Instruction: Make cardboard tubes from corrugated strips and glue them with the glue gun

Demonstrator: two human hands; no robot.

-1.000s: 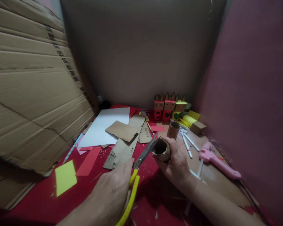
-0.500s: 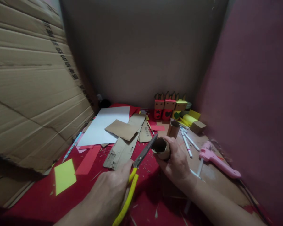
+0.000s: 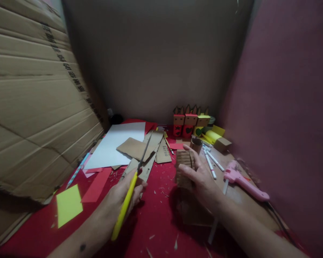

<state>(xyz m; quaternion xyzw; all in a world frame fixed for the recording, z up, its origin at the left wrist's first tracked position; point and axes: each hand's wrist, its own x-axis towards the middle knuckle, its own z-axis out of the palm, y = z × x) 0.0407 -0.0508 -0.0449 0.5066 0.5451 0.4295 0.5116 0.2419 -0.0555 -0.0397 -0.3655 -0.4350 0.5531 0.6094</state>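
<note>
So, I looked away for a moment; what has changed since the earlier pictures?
The left hand has drawn the scissors leftward, away from the tube in the right hand. The tube has turned: its open end showed before, now its ribbed side does. Neither was let go. The glue gun and three figures stayed put.

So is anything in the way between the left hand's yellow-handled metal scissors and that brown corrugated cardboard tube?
Nothing visible stands between the scissors in the left hand and the tube: just open space above the red cloth, where pale scraps lie. The right hand covers part of the tube.
</note>
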